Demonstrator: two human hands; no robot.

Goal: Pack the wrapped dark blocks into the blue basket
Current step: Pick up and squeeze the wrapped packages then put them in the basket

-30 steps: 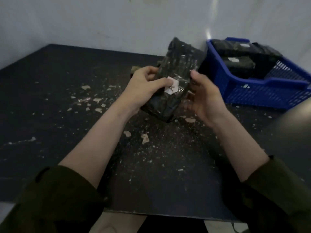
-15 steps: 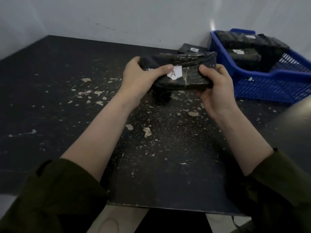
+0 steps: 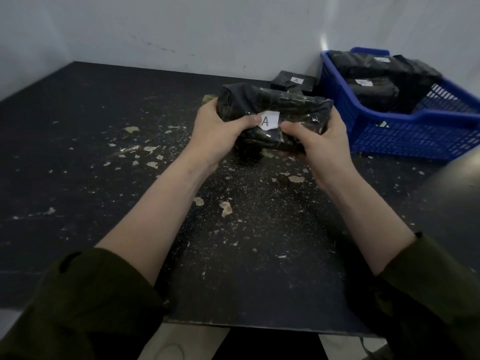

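Both hands hold one wrapped dark block [image 3: 285, 105] level above the black table, its white "A" label facing me. My left hand [image 3: 220, 127] grips its left end, thumb over the front beside the label. My right hand [image 3: 318, 137] grips the right end, thumb on the front. The blue basket [image 3: 405, 128] stands at the right by the wall with several wrapped blocks [image 3: 374, 90] inside. Another wrapped block [image 3: 293, 81] with an "A" label lies on the table just left of the basket, behind the held one.
The black table [image 3: 104, 141] is scattered with pale flakes and specks. A white wall runs along the back and the left. A grey rounded object [image 3: 457, 203] bulges in at the right edge. The table's front edge lies close to my body.
The held block turned from upright and tilted to lying level. My right thumb has slid inward toward the label. The block behind it came into sight.
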